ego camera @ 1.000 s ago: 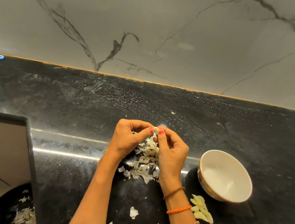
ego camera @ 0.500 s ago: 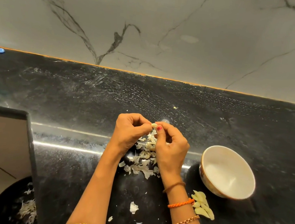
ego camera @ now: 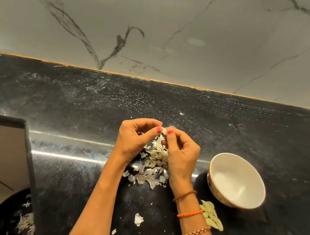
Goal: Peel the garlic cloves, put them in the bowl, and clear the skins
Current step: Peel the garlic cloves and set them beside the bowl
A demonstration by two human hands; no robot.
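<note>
Both left hand (ego camera: 133,140) and right hand (ego camera: 181,155) pinch one garlic clove (ego camera: 163,131), mostly hidden behind fingertips.

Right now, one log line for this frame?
step: peeling | left hand + right hand: pinch garlic clove | skins: piled beneath | bowl: empty | peeled cloves: on counter beside bowl

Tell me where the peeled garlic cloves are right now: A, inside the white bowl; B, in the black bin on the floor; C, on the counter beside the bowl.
C: the peeled cloves lie on the black counter just in front of the bowl, which looks empty.
</note>
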